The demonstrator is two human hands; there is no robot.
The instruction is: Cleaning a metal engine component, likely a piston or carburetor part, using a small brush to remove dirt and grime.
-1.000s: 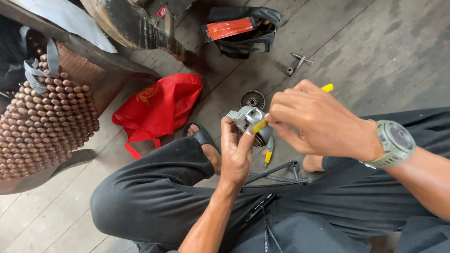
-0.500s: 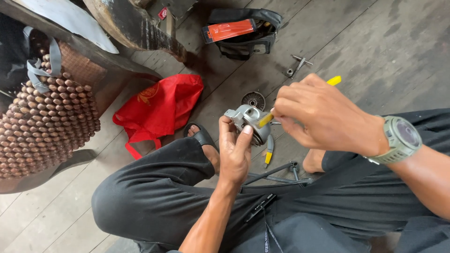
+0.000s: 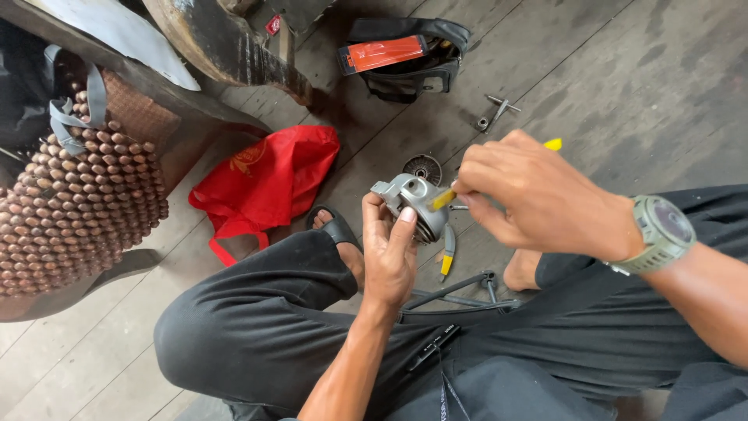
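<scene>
Floor [image 3: 639, 86]: grey wooden planks, worn and stained.
Red bag [image 3: 269, 183]: crumpled flat on the planks, left of the left hand's fingers [image 3: 383, 226].
Round disc [image 3: 422, 168]: just above those fingers.
Small metal tool [image 3: 495, 111]: beyond the right hand's fingers [image 3: 487, 168].
Black pouch [image 3: 409, 58]: farther up, orange flap on top.
Yellow-handled tool [image 3: 446, 253]: just below the fingers.

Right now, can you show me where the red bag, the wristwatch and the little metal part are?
red bag [image 3: 269, 175], head view, middle of its cloth.
wristwatch [image 3: 662, 226], head view, on its face.
metal part [image 3: 413, 199], head view, its rounded grey body.
</scene>
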